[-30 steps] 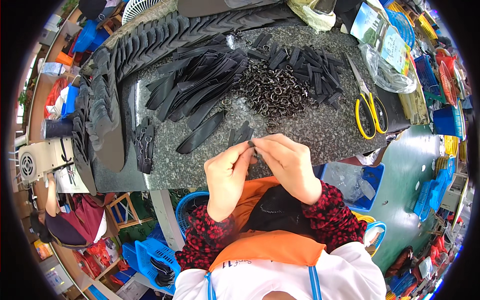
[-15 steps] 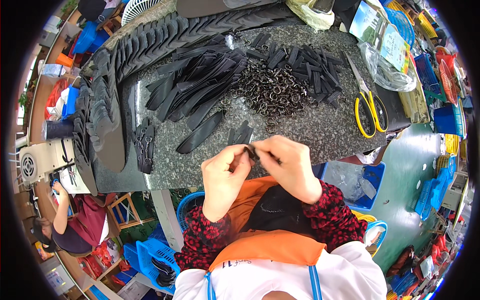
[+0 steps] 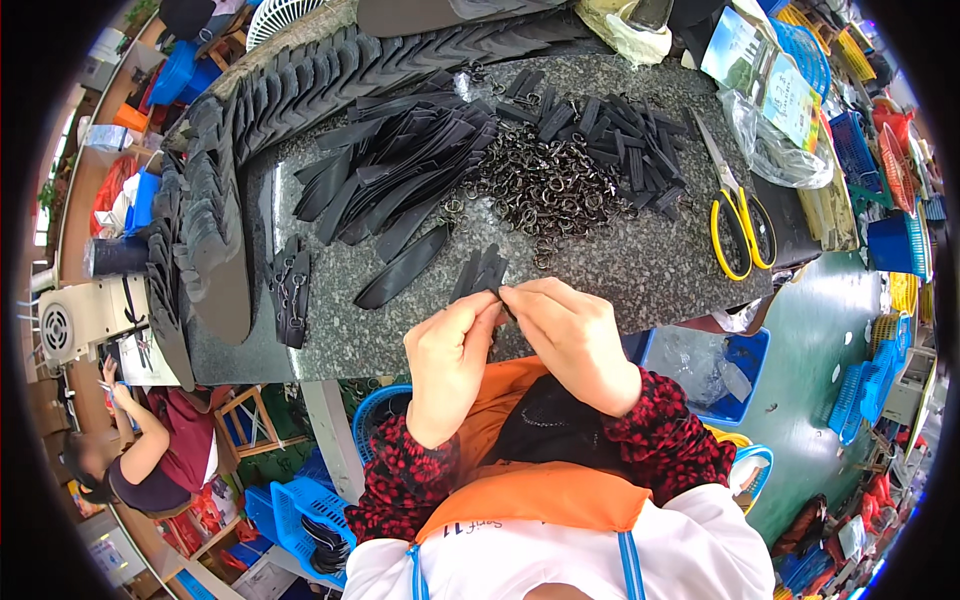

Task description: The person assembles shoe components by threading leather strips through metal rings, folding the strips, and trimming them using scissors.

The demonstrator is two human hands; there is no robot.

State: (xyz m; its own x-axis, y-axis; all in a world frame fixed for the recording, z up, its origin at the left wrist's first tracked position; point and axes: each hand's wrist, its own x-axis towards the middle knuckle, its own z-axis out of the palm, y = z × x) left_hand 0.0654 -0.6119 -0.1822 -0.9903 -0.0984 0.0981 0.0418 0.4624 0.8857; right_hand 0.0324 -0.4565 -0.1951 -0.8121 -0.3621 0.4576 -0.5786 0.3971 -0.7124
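My left hand (image 3: pixel 447 350) and my right hand (image 3: pixel 570 335) meet at the table's front edge, fingertips pinched together on a small black strip (image 3: pixel 508 310), mostly hidden by the fingers. Just beyond the fingertips lie a few short black strips (image 3: pixel 478 274). A heap of metal rings and clasps (image 3: pixel 550 190) sits farther back, with more short black strips (image 3: pixel 640 145) to its right. Left of it is a pile of longer pointed black strips (image 3: pixel 395 160), one lying apart (image 3: pixel 402 268). At the left, black strips with metal clasps (image 3: pixel 291 295) are laid together.
Scissors with yellow handles (image 3: pixel 742 225) lie on the right of the stone table (image 3: pixel 600 270). Rows of overlapping black sole-shaped pieces (image 3: pixel 215 220) curve along the far left. A blue bin (image 3: pixel 710 390) stands below at right. Another person (image 3: pixel 160 440) sits at lower left.
My fingertips have come closer together and turned the strip, so less of it shows. The right hand has shifted slightly down and left. The other person's arms have moved.
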